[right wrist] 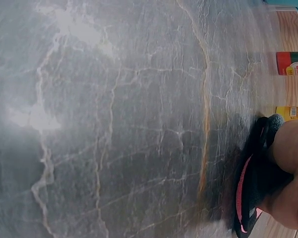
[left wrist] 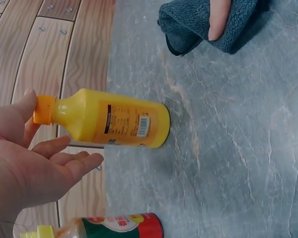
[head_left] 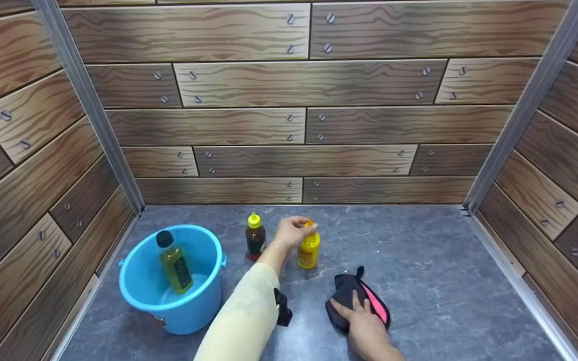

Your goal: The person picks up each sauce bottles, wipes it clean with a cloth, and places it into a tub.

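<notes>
- For steady handling, the pinch on the small orange cap (left wrist: 43, 110) probably wants to be firm, with the bottle kept vertical against tipping.
- The upright yellow plastic bottle (head_left: 308, 253), lower centre of the head view, lies directly below the left hand (head_left: 290, 233), whose thumb and finger pinch its cap.
- Lower right, the right hand (head_left: 367, 331), fingers spread, rests on a black-and-pink fabric piece (head_left: 345, 287).
</notes>
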### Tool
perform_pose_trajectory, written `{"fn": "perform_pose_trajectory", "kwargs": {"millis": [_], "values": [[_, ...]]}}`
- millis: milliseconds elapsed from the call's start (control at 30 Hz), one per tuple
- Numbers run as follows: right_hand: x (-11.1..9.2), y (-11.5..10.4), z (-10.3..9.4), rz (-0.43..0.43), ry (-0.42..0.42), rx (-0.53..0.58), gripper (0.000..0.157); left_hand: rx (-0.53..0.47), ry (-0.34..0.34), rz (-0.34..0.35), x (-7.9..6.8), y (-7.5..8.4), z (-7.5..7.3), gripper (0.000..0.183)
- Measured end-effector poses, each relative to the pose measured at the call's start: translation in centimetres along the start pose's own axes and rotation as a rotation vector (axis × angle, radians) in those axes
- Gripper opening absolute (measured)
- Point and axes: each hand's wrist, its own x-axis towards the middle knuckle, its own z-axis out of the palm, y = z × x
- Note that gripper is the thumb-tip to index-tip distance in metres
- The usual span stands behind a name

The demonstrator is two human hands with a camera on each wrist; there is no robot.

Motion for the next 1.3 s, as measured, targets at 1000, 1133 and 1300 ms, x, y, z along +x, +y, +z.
{"fn": "perform_pose_trajectory", "kwargs": {"millis": [1000,1133,1300], "values": [[-0.2,0.1,0.4,-0.027,0.071,-0.018,0.077,0.100,-0.141,0.126,-7.3,-3.2,-4.5,0.016],[-0.1,0.1,0.4,-0.018,0.061,-0.013,0.077,0.089,-0.134,0.159,-8.3,-3.5,-4.6,0.015],[0.1,0.1,0.4,-0.014,0.047,-0.031,0.079,0.099,-0.133,0.156,-9.0,-3.6,-4.7,0.016]]}}
